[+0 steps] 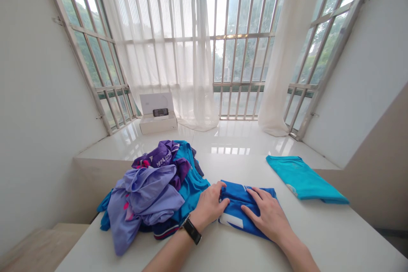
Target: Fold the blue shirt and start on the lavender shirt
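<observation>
At lower centre we are seeing a blue garment (pixel 236 208) of smooth, thin-looking cloth, at lower left a clothing pile (pixel 149 191) of soft, creased fabric, and at right a turquoise garment (pixel 306 178) of matt cloth. Along the bottom we are noticing a smooth tabletop (pixel 318 233), and mid-frame a glossy, reflective ledge (pixel 236 131). Higher up, we are finding sheer cloth curtains (pixel 165 59), metal bars (pixel 242 35) and a smooth, card-like box (pixel 156 125).

We get bright daylight from the barred windows (pixel 242 36), partly blown out; sheer curtains (pixel 156 59) diffuse it. We see glare on the glossy windowsill (pixel 236 134), soft faint shadows on the desk (pixel 318 229), dimmer lower sides, wide-angle stretching toward the edges.
</observation>
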The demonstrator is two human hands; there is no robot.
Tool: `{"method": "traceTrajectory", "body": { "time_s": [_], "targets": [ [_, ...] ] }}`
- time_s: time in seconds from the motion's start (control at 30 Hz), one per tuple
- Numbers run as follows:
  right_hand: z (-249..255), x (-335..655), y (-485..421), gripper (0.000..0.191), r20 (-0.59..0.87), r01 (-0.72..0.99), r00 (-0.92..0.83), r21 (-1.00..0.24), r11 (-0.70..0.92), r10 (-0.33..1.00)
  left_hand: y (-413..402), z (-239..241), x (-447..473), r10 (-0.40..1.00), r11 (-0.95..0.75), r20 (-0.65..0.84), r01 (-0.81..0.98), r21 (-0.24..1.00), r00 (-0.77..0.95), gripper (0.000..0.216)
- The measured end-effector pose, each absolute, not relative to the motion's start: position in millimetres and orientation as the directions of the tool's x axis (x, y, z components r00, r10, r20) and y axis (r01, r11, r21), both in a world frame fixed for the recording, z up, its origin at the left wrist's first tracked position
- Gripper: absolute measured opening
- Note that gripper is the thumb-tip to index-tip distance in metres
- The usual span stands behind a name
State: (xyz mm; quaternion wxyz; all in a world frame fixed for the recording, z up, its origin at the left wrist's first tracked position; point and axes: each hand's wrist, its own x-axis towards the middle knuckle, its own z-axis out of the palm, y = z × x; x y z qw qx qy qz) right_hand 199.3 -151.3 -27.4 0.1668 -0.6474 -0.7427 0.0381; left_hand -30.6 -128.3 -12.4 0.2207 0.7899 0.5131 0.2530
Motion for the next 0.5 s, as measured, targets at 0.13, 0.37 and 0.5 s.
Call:
{"method": "traceTrajectory", "body": {
  "time_s": [0.13, 0.37, 0.5],
  "targets": [
    [-27.8, 200.1, -152.1, 0.066, 0.187, 0.948, -0.112, -0.273, 0.161, 0.976, -126.8, -12.3, -30.2, 0.923, -0.364, 0.143, 0.687, 0.629, 0.358, 0.038],
    [-29.7, 200.3, -152.0, 0.065, 0.207, 0.942, -0.112, -0.289, 0.170, 0.972, -127.8, -11.8, -28.4, 0.909, -0.395, 0.167, 0.664, 0.635, 0.381, 0.034],
    [-32.5, 201.0, -151.6, 0.064, 0.215, 0.941, -0.114, -0.290, 0.175, 0.970, -127.1, -14.8, -27.5, 0.887, -0.435, 0.210, 0.588, 0.682, 0.412, 0.034]
  ]
}}
